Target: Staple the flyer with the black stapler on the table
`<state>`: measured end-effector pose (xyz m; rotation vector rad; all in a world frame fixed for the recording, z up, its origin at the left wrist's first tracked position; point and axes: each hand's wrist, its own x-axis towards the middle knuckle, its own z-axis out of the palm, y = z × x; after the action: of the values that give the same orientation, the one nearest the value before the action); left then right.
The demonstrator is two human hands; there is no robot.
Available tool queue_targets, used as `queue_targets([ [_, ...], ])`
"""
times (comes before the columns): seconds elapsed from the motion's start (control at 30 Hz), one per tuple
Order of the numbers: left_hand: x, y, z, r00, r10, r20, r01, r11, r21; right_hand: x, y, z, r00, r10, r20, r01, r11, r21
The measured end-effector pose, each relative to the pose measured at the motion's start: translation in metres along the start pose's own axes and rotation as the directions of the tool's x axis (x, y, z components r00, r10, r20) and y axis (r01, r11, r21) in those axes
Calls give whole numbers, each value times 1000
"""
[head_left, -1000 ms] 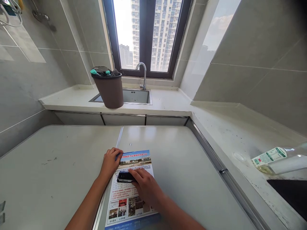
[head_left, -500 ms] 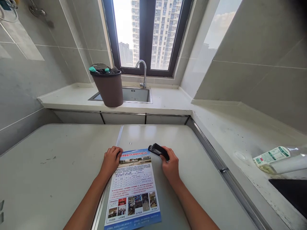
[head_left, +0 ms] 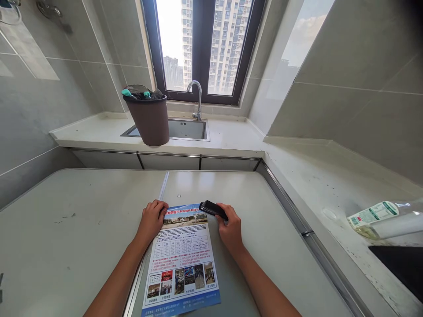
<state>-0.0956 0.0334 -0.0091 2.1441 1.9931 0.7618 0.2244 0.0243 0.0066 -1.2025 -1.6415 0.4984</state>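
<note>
A printed flyer (head_left: 183, 246) with a blue top and bottom, text and small photos lies on the pale table. My left hand (head_left: 152, 221) grips its upper left corner, fingers curled at the edge. In my right hand (head_left: 231, 229) is a black stapler (head_left: 213, 209), held from its right end. The stapler's front end overlaps the flyer's upper right corner. Whether its jaws are around the paper or only above it, I cannot tell.
The pale table (head_left: 99, 237) has a lengthwise seam. Behind it, a brown bin (head_left: 150, 121) stands at the sink (head_left: 188, 130) with a faucet (head_left: 199, 99), below a window. A clear bottle (head_left: 386, 220) lies on the right counter (head_left: 307, 176), near a black panel (head_left: 401, 268).
The stapler in my right hand went from over the flyer's middle to beyond its upper right corner, then back left onto that corner. My left hand stays at the upper left corner.
</note>
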Motion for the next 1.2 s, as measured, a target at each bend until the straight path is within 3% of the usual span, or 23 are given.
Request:
queue_targets([
  [0.4,-1,3,-4,1000,17,15,-16,999,-51,6,6,-10,992,54,-111,-67,991,-117],
  [0.83,-1,4,-4,999,-19,48,22,997,-80,7,16,-4,993,115,-7,-115,986,-125],
  [1.2,-2,5,-4,1000,-3,31,4,999,-48,7,16,-2,999,34,28,-30,991,-130],
])
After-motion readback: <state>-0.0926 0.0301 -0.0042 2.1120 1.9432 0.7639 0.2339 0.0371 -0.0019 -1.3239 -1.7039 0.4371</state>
